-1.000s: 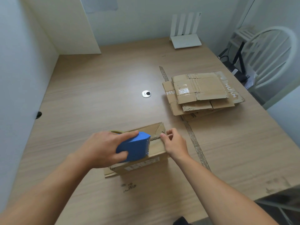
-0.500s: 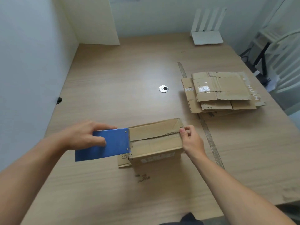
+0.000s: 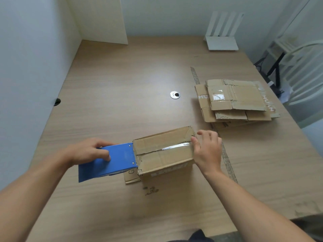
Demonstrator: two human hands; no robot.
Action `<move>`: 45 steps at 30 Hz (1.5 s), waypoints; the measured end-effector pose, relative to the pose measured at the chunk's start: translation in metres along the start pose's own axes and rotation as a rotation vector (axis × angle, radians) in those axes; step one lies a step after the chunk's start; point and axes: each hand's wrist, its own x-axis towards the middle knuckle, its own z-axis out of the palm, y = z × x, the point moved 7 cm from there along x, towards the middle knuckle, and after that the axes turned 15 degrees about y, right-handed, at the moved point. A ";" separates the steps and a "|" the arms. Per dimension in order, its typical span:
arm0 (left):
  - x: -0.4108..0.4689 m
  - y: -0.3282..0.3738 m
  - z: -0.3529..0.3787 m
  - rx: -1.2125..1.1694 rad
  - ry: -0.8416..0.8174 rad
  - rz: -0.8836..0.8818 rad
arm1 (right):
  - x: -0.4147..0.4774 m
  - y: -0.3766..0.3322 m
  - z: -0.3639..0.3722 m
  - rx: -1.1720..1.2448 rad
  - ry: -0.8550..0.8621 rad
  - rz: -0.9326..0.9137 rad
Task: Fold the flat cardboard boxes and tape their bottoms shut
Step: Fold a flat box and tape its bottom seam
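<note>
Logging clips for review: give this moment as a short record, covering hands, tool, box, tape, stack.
box: folded, on the table
tape: clear strip along the top seam
left hand: grips the blue tape dispenser at the box's left end
right hand: against the box's right end, thumb on the tape
flat boxes: stacked at right

Hidden and cropped
Dispenser [image 3: 111, 159] hides box [image 3: 164, 151] left end; label [image 3: 167, 172] blurred; chair [image 3: 304, 70] cut by right edge.
</note>
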 end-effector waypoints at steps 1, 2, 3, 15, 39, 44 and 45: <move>-0.001 -0.001 0.003 -0.018 0.000 -0.003 | -0.004 -0.018 -0.008 0.003 0.071 -0.170; -0.001 -0.002 0.006 -0.033 0.003 -0.007 | -0.014 -0.035 -0.011 0.028 0.082 -0.328; -0.001 -0.001 0.010 -0.048 0.007 -0.008 | -0.028 -0.047 -0.007 0.038 0.033 -0.464; -0.017 0.008 0.051 -0.274 0.056 -0.037 | -0.073 -0.059 0.031 -0.334 -0.625 -0.576; -0.067 -0.016 0.090 -0.522 0.156 -0.121 | -0.065 -0.050 0.037 -0.252 -0.649 -0.510; -0.057 -0.005 0.100 -0.488 0.120 -0.128 | -0.068 -0.049 0.036 -0.252 -0.604 -0.505; -0.056 -0.002 0.101 -0.482 0.111 -0.122 | -0.069 -0.049 0.037 -0.251 -0.584 -0.513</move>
